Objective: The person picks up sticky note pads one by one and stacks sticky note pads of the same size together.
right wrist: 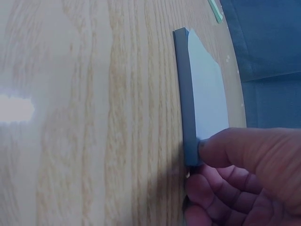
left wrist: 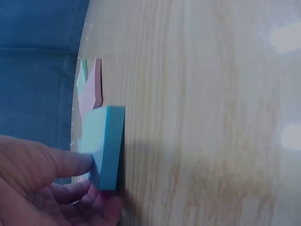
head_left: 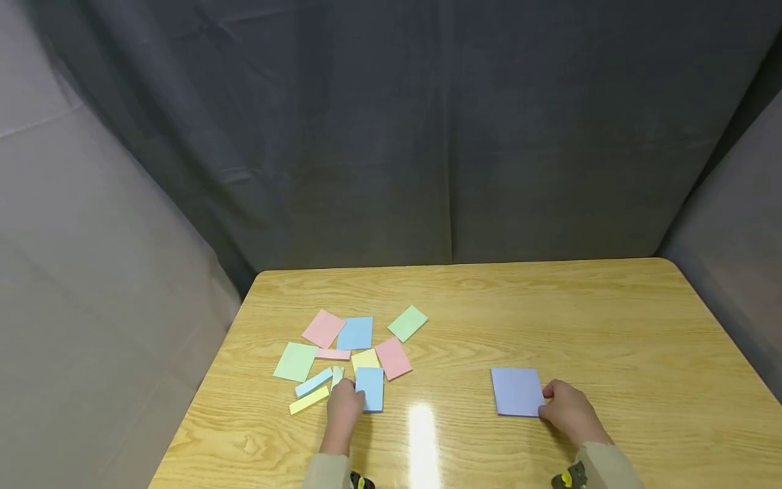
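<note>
My left hand (head_left: 345,409) pinches a light blue sticky note pad (head_left: 370,390) by its left edge. In the left wrist view the thumb lies on top of this thick blue pad (left wrist: 113,148), with the other fingers curled at its near edge. Farther right, a square lavender sticky note pad (head_left: 516,392) is gripped at its right edge by my right hand (head_left: 571,409). The right wrist view has the thumb on that pad's pale top (right wrist: 209,94) and the fingers curled beside its lower edge.
Around my left hand lie pink (head_left: 324,329), blue (head_left: 356,333), green (head_left: 296,362) and yellow (head_left: 365,359) pads. Narrow strips in blue (head_left: 313,382), yellow (head_left: 309,401) and pink (head_left: 333,354) sit among them. Dark curtain (head_left: 366,136) hangs behind the wooden table (head_left: 464,299).
</note>
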